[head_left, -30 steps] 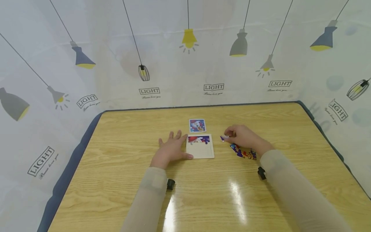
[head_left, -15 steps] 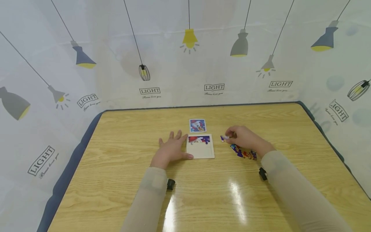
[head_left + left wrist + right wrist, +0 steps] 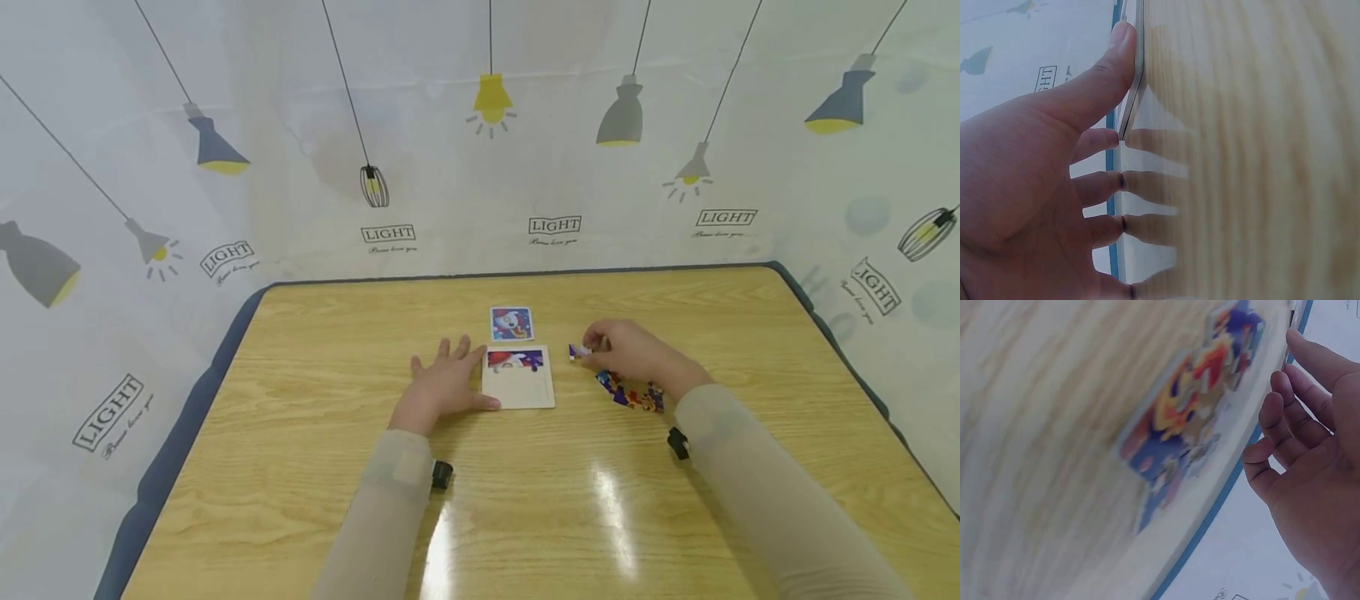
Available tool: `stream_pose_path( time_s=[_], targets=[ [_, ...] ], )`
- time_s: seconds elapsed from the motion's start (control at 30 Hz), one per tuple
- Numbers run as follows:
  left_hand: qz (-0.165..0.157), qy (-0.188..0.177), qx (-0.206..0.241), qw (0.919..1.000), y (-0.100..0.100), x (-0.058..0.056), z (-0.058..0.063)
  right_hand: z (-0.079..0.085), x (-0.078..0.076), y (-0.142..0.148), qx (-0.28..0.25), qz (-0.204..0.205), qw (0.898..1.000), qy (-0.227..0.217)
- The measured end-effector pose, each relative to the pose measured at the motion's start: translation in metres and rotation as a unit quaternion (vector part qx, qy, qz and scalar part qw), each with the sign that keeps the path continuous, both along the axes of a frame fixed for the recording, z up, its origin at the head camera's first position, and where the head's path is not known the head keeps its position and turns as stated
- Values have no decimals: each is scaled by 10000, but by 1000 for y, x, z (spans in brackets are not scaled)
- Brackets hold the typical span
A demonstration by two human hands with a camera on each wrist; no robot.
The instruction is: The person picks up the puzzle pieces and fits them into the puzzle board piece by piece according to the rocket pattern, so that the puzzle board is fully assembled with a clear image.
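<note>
My left hand (image 3: 442, 387) lies spread beside a pale puzzle board (image 3: 519, 390), its thumb on the board's near left corner and its index fingertip at the far left one. Along the board's top runs a joined row of printed puzzle pieces (image 3: 504, 360); below it the surface is bare. To the right, my right hand (image 3: 630, 352) pinches a purple and white puzzle piece (image 3: 576, 352) just above the table. Beneath and beside that hand is a cluster of loose puzzle pieces (image 3: 1175, 412), blurred in the right wrist view. The right fingertips partly hide the held piece.
A small picture card (image 3: 512, 323) of a white character in a red hat lies just beyond the board. The wooden table (image 3: 337, 500) has a dark blue edge, with a lamp-printed white sheet (image 3: 450, 167) behind it. Black devices are on both wrists.
The right hand and its puzzle piece have shifted slightly away from me, with the piece turned a little. The left hand and the board stay where they were.
</note>
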State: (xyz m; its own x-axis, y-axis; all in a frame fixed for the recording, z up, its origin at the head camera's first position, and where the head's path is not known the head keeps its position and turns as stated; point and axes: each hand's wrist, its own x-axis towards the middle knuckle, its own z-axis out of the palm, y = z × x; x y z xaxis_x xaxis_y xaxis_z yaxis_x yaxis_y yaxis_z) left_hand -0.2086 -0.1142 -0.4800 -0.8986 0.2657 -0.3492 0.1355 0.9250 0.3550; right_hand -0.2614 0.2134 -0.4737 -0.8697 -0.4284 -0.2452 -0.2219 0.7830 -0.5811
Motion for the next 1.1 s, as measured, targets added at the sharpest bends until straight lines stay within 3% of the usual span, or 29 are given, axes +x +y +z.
stream_pose_path(
  time_s=[0.23,0.47,0.73,1.1],
  targets=[
    [-13,3,-18,10000,0,-1,0,15,2,-16,188,74,9998,91],
    [-13,-4,-10,10000,0,-1,0,22,4,-41,-39,155,9995,274],
    [4,-20,-80,10000,0,-2,0,20,5,-71,-295,150,9991,256],
    [-34,-48,-72,10000,-1,-2,0,5,10,-101,-604,145,9979,167]
  ],
)
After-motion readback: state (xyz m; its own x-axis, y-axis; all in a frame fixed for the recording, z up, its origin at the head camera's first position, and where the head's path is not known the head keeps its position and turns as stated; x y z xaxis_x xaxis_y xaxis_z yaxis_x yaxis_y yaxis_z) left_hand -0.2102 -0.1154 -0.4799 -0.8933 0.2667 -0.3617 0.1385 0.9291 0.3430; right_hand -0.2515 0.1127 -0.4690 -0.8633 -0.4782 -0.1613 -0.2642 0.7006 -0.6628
